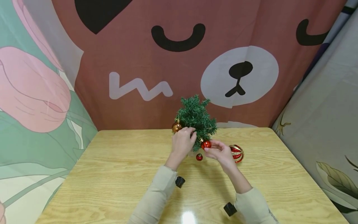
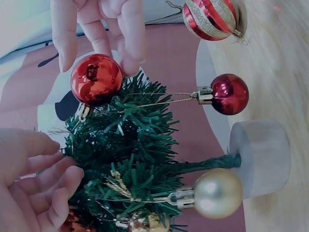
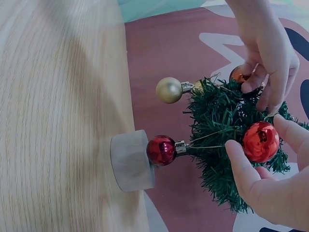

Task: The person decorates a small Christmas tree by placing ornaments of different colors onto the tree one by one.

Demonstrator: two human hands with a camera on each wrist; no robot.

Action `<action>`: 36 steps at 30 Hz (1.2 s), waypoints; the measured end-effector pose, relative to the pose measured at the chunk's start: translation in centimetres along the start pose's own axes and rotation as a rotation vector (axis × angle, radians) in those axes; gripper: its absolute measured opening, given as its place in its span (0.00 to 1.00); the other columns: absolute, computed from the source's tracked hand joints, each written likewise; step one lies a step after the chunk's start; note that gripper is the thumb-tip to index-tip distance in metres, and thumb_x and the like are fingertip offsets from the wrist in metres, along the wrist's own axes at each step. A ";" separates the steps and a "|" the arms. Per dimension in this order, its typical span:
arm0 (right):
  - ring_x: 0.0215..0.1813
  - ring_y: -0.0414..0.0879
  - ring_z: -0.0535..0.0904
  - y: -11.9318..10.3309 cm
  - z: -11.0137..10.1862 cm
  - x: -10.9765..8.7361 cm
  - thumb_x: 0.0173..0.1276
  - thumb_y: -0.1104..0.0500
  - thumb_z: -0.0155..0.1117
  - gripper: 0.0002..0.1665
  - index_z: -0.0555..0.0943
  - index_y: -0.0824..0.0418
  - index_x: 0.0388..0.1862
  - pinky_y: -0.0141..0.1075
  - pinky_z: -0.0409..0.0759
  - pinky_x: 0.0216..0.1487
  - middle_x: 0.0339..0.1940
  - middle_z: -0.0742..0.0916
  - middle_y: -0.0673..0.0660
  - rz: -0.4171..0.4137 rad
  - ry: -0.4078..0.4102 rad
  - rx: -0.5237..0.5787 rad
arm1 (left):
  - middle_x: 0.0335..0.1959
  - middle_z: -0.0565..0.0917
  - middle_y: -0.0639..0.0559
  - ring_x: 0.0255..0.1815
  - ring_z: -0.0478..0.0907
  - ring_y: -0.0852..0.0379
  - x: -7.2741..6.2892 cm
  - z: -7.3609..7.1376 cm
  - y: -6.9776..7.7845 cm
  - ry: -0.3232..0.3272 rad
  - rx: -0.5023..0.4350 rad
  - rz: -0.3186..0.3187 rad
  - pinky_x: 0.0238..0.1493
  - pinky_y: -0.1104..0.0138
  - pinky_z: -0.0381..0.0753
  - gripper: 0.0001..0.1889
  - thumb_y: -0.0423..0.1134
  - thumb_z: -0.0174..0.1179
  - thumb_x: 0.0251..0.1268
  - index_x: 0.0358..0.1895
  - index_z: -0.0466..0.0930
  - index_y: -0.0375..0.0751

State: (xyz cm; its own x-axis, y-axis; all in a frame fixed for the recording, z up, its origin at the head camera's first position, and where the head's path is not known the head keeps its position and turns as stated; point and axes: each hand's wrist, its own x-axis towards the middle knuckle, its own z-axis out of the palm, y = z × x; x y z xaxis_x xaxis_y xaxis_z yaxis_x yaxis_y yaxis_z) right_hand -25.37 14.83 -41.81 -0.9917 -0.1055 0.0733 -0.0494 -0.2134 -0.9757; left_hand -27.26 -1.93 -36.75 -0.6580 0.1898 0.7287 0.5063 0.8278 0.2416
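Note:
A small artificial Christmas tree (image 1: 197,116) with a pale round base (image 2: 263,154) stands on the table. My right hand (image 1: 222,152) holds a shiny red bauble (image 3: 260,141) between thumb and fingers, at the tree's front. My left hand (image 1: 183,140) has its curled fingertips at a green branch, close to the red bauble's gold cord; the exact pinch is partly hidden. Below hangs a smaller dark red bauble (image 2: 230,94) on a cord. A matte gold bauble (image 3: 169,90) and an orange-brown bauble (image 1: 176,127) hang on the tree's left side.
A red and gold striped ball (image 1: 237,153) lies on the wooden table (image 1: 126,174), right of the tree and behind my right hand. A curtain with a bear's face (image 1: 179,68) hangs behind the table. Patterned cloths flank both sides.

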 end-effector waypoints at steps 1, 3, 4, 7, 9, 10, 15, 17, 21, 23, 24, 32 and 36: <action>0.37 0.46 0.78 0.1 -0.1 -0.1 0.55 0.68 0.64 0.31 0.64 0.77 0.55 0.41 0.77 0.43 0.41 0.73 0.63 -0.008 -0.001 -0.003 | 0.25 0.82 0.51 0.10 0.66 0.64 0.0 -0.1 0.0 0.000 0.007 0.016 0.09 0.77 0.61 0.07 0.38 0.61 0.56 0.35 0.84 0.41; 0.37 0.46 0.78 0.3 -0.2 -0.1 0.54 0.65 0.65 0.33 0.63 0.76 0.56 0.40 0.78 0.42 0.42 0.72 0.64 -0.011 0.001 -0.013 | 0.26 0.82 0.51 0.11 0.68 0.64 0.1 -0.2 0.1 0.004 0.026 0.050 0.10 0.76 0.64 0.07 0.39 0.61 0.56 0.35 0.84 0.41; 0.37 0.46 0.78 0.3 -0.3 -0.2 0.54 0.64 0.66 0.35 0.63 0.76 0.57 0.40 0.78 0.42 0.43 0.72 0.65 -0.011 0.000 -0.018 | 0.26 0.82 0.51 0.12 0.69 0.63 0.2 -0.3 0.2 0.008 0.035 0.064 0.11 0.76 0.65 0.07 0.39 0.61 0.56 0.35 0.84 0.41; 0.35 0.44 0.79 -1.5 0.5 -1.3 0.57 0.65 0.62 0.34 0.61 0.77 0.58 0.40 0.77 0.43 0.44 0.71 0.65 0.040 0.035 -0.063 | 0.27 0.82 0.51 0.14 0.72 0.62 0.4 -0.4 0.3 0.018 0.062 0.100 0.13 0.73 0.70 0.07 0.39 0.61 0.57 0.36 0.84 0.42; 0.34 0.44 0.79 -1.6 0.4 -1.3 0.59 0.68 0.59 0.31 0.61 0.77 0.59 0.40 0.78 0.42 0.44 0.72 0.64 0.060 0.048 -0.059 | 0.27 0.82 0.51 0.15 0.73 0.62 0.5 -0.5 0.3 0.029 0.072 0.122 0.14 0.73 0.71 0.07 0.39 0.61 0.56 0.36 0.84 0.42; 0.35 0.44 0.80 -1.7 0.4 -1.4 0.60 0.69 0.59 0.30 0.61 0.78 0.59 0.40 0.78 0.42 0.43 0.72 0.64 0.065 0.055 -0.058 | 0.27 0.82 0.52 0.15 0.73 0.61 0.5 -0.6 0.3 0.036 0.074 0.136 0.15 0.73 0.72 0.07 0.39 0.61 0.56 0.35 0.84 0.42; 0.36 0.46 0.79 -1.7 0.1 -1.5 0.61 0.70 0.57 0.28 0.61 0.78 0.58 0.38 0.78 0.41 0.41 0.75 0.60 0.073 0.078 -0.052 | 0.25 0.80 0.52 0.18 0.75 0.60 1.0 -0.9 0.2 0.081 0.072 0.224 0.18 0.71 0.73 0.06 0.37 0.63 0.53 0.34 0.84 0.41; 0.36 0.45 0.79 -1.6 -0.1 -1.5 0.61 0.70 0.57 0.28 0.60 0.78 0.58 0.37 0.78 0.41 0.40 0.76 0.60 0.070 0.078 -0.047 | 0.25 0.80 0.51 0.19 0.76 0.59 1.3 -1.0 0.1 0.096 0.074 0.260 0.19 0.71 0.74 0.06 0.36 0.64 0.52 0.34 0.84 0.40; 0.35 0.45 0.79 -1.5 -0.4 -1.6 0.60 0.70 0.57 0.29 0.59 0.79 0.58 0.37 0.78 0.41 0.38 0.77 0.58 0.063 0.067 -0.037 | 0.26 0.81 0.51 0.23 0.76 0.59 2.0 -1.3 0.0 0.121 0.151 0.329 0.22 0.71 0.76 0.07 0.36 0.65 0.51 0.34 0.84 0.41; 0.35 0.44 0.79 -1.4 -0.5 -1.6 0.61 0.70 0.57 0.29 0.59 0.79 0.58 0.37 0.78 0.40 0.37 0.78 0.57 0.066 0.062 -0.031 | 0.27 0.81 0.51 0.26 0.76 0.58 2.4 -1.5 0.0 0.137 0.200 0.358 0.25 0.71 0.76 0.06 0.36 0.64 0.52 0.35 0.84 0.41; 0.34 0.44 0.79 -1.4 -0.6 -1.6 0.61 0.70 0.57 0.29 0.59 0.79 0.58 0.37 0.78 0.40 0.36 0.78 0.56 0.068 0.059 -0.027 | 0.28 0.81 0.51 0.27 0.76 0.57 2.5 -1.6 0.0 0.147 0.219 0.369 0.27 0.71 0.76 0.06 0.35 0.63 0.52 0.35 0.85 0.42; 0.33 0.43 0.79 -1.3 -0.9 -1.7 0.62 0.70 0.55 0.28 0.58 0.79 0.58 0.37 0.78 0.40 0.34 0.79 0.54 0.083 0.044 0.005 | 0.31 0.81 0.49 0.35 0.74 0.54 4.1 -2.5 0.1 0.154 0.141 0.356 0.36 0.69 0.75 0.07 0.33 0.65 0.49 0.35 0.84 0.39; 0.34 0.43 0.79 -1.2 -1.0 -1.7 0.62 0.70 0.55 0.26 0.59 0.78 0.56 0.38 0.78 0.41 0.34 0.78 0.54 0.081 0.038 -0.001 | 0.33 0.81 0.49 0.38 0.74 0.54 4.8 -2.5 0.0 0.124 0.076 0.310 0.37 0.66 0.74 0.09 0.35 0.66 0.50 0.37 0.84 0.39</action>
State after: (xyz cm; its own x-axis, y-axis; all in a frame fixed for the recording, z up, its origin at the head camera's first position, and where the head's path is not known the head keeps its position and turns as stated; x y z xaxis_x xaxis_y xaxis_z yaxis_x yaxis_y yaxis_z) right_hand -23.74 16.19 -40.97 -0.9963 -0.0853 -0.0136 0.0309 -0.2048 -0.9783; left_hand -29.02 -2.38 -31.68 -0.4040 0.3764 0.8337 0.6256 0.7786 -0.0484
